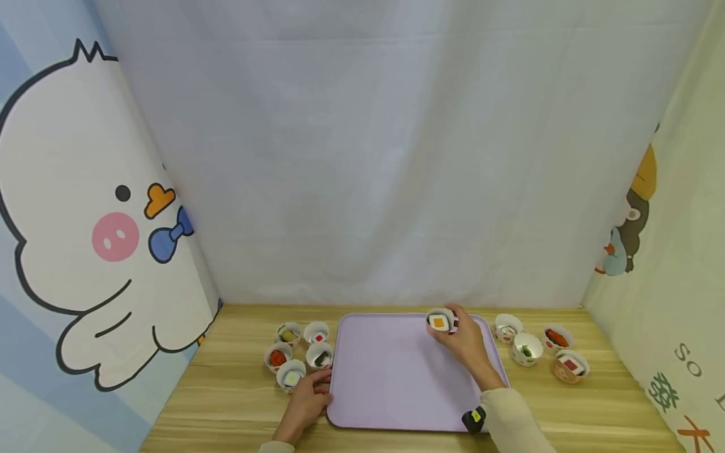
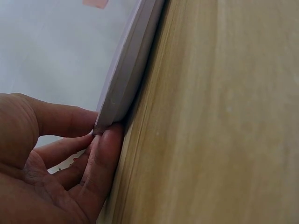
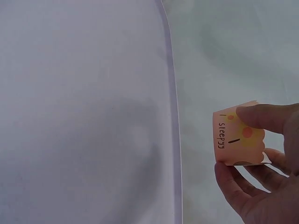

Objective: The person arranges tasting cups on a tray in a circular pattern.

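My right hand point(image 1: 466, 340) holds a small paper cup point(image 3: 236, 133) above the far right part of a lilac tray point(image 1: 391, 371). In the head view a white sushi piece with an orange centre point(image 1: 438, 322) shows inside this cup. The right wrist view shows its pink side, printed with a drawn face and lettering, between thumb and fingers. At the tray's near left side, my left hand point(image 1: 308, 401) pinches the rim point(image 2: 122, 79), thumb on one face and fingertips on the other.
Left of the tray, several paper cups point(image 1: 291, 375) with food pieces stand close together. More filled cups point(image 1: 527, 349) stand to the right. A dark piece with a yellow-green centre point(image 1: 474, 419) sits at the tray's near right corner, beside the right sleeve point(image 1: 512, 418). A pale curtain point(image 1: 385, 157) hangs behind the table.
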Available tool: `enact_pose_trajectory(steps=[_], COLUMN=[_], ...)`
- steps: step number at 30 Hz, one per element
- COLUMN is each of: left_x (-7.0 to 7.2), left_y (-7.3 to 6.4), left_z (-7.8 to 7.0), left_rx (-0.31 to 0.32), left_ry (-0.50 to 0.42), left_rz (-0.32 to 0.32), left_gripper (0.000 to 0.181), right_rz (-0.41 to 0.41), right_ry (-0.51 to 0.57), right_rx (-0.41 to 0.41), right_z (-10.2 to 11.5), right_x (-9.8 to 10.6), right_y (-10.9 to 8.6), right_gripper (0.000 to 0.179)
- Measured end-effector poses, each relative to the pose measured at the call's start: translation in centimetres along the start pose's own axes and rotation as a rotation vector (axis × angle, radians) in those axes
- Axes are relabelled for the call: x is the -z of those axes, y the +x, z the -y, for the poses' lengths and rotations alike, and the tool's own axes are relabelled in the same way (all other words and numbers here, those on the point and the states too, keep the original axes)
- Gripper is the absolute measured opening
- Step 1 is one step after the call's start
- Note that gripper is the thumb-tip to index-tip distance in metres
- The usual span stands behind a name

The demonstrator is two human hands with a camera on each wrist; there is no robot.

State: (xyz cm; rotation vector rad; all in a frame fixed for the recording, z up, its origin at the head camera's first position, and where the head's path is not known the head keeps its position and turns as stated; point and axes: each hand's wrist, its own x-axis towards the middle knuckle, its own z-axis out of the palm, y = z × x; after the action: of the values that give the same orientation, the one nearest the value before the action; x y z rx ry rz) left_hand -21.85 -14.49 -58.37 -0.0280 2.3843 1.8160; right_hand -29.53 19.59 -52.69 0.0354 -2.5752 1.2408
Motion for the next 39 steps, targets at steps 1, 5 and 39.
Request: enact_pose_trajectory(steps=[1,5,39], left_x=[0.0,0.1,0.1], left_y=[0.0,0.1,-0.1], left_z=[0.0,-0.1,-0.3], left_rx=[0.001,0.003,0.018], left_ry=[0.0,-0.011,-0.004], left_rz=[0.001,0.004,-0.001], left_gripper=[0.056,0.057,0.057], right_rz=[0.0,0.001,0.089], right_ry=[0.004,0.005,-0.001], right_rx=[0.0,-0.004,-0.114], right_z=[0.1,0.3,0.1], right_x=[-0.2,-1.3,-6.5], right_y=[0.1,0.7,2.5], right_gripper=[0.067,0.067,0.064])
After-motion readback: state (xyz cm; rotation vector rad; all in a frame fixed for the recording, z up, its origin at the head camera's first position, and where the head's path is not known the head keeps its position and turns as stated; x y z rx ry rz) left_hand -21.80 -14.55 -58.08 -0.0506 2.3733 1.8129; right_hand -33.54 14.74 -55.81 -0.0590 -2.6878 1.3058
